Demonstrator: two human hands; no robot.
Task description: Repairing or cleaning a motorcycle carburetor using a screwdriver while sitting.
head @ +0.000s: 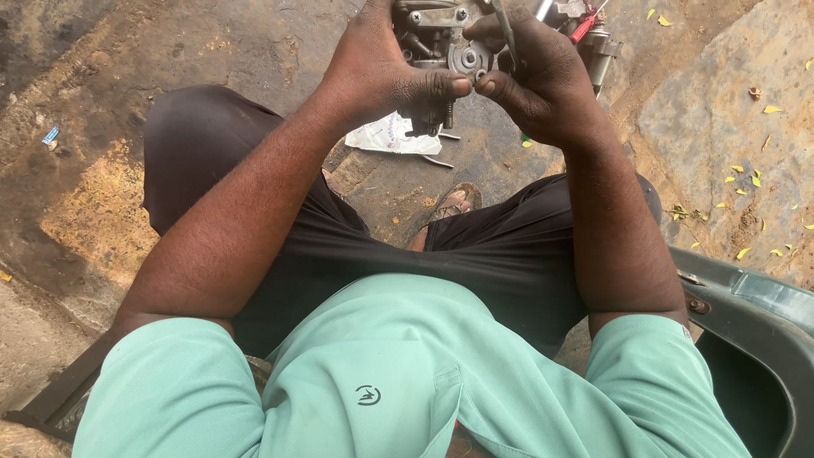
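Mint-green fabric of the shirt [398,382] fills the near edge of the view; beyond it lie the dark shorts [475,254] of the seated person, with a sandalled foot [449,205] on the stained concrete floor [110,170] between the knees.

Both forearms extend forward and converge at the top of the frame. The left hand [373,68] wraps around the side of a grey metal carburettor-like assembly [441,42], thumb pressed across its lower edge, holding it raised in front of the body above the floor. The right hand [543,80] is closed on a thin metal tool [504,30], apparently a screwdriver shaft, with its fingertips resting at the assembly's round fitting [469,58].

Judged step: working a small fastener or part on the assembly face. The next move calls for a steady left-hand brace and fine rotation or pressure from the right.

Farther on, a crumpled white wrapper [392,136] lies on the floor, and a red-handled tool [585,25] rests near other metal parts.
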